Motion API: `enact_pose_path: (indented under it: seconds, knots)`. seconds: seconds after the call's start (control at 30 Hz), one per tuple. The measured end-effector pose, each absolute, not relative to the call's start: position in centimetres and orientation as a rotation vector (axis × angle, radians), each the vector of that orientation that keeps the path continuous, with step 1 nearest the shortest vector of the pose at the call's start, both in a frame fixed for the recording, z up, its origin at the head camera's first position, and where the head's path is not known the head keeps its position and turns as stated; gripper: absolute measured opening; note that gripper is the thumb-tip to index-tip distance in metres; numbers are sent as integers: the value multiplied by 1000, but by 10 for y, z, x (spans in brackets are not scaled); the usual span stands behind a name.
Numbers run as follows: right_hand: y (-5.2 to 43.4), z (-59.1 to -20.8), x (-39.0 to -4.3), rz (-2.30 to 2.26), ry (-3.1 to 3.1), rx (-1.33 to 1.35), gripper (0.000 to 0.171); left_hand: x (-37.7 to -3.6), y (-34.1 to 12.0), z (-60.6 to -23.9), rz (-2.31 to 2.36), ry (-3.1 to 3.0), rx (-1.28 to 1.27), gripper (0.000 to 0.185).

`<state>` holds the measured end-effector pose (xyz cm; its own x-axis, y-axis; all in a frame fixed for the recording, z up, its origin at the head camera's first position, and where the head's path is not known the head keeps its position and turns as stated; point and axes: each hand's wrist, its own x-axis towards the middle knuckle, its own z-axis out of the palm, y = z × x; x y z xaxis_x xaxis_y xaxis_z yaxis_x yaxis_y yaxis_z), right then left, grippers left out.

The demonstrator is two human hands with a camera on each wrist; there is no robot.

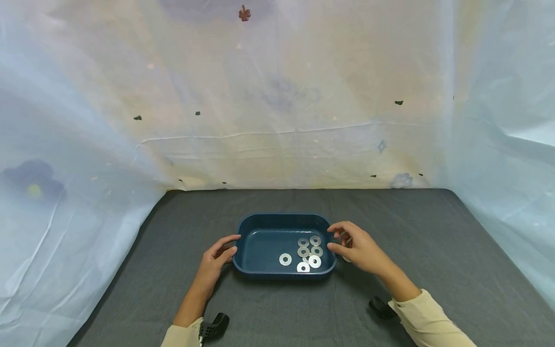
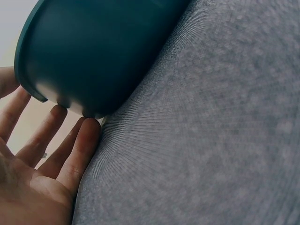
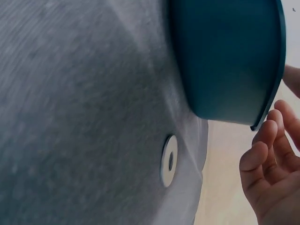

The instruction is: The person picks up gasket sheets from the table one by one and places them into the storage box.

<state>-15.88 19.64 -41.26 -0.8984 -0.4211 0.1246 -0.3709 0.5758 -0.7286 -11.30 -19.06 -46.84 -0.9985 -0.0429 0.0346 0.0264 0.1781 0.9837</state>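
Note:
A dark blue rectangular tray (image 1: 264, 269) sits on the grey cloth, several flat metal washers in its right half. One washer (image 1: 285, 259) lies apart from the clustered ones, such as this washer (image 1: 314, 261). At the tray's left end, my left hand (image 1: 212, 265) has its fingertips against the outer wall, fingers extended in the left wrist view. My right hand (image 1: 362, 248) has thumb and index fingertips at the right rim, its other fingers loosely bent. Beneath that hand another washer (image 3: 169, 161) lies flat on the cloth, mostly hidden in the head view.
Grey cloth (image 1: 277, 313) covers the table around the tray. Pale patterned sheets (image 1: 277, 86) hang behind and at both sides. Black wrist-worn devices show at the left cuff and near the right sleeve (image 1: 427, 318).

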Motion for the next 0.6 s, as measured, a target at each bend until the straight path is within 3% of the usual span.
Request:
enact_pose_path:
  seconds: [0.6]
  knots:
    - [222, -428, -160, -1127, 2789, -656, 35, -113, -191, -468, -1991, -2367, 16, 37]
